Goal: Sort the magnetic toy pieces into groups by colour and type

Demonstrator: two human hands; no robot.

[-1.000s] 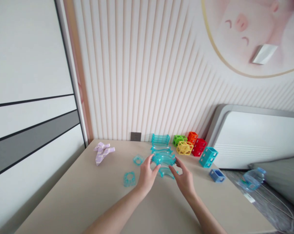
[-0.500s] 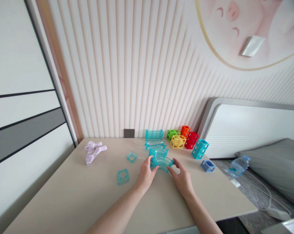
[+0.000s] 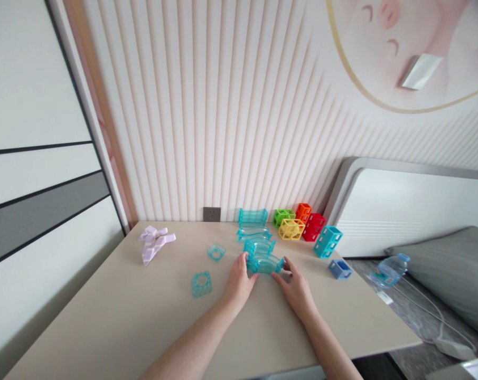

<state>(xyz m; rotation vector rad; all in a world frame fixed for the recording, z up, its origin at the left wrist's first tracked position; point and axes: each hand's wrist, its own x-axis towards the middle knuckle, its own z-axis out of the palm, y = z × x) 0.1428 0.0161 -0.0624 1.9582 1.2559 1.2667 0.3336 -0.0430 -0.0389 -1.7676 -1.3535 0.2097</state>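
A curved, see-through teal toy track piece (image 3: 265, 263) is held by its two ends near the middle of the table. My left hand (image 3: 240, 278) pinches its left end between thumb and fingers. On its right end, my right hand (image 3: 294, 284) is closed in the same way. Just behind it lie another curved teal piece (image 3: 259, 246), a wavy teal piece (image 3: 254, 233) and a straight teal piece (image 3: 253, 216), in a row reaching toward the wall. Left of my hands are two square teal pieces with round holes, a nearer one (image 3: 202, 284) and a farther one (image 3: 216, 252).
At the back right stand open-sided blocks: green (image 3: 283, 217), yellow (image 3: 291, 229), orange (image 3: 303, 212), red (image 3: 314, 227) and teal (image 3: 328, 241). A blue block (image 3: 340, 269) lies near the right edge. A lilac folded object (image 3: 155, 244) is at left. Beyond the table is a plastic bottle (image 3: 391, 270).
The held curved piece has tipped slightly and sits close to the curved piece behind it. Both hands keep their grip. The whole view has shifted a little.
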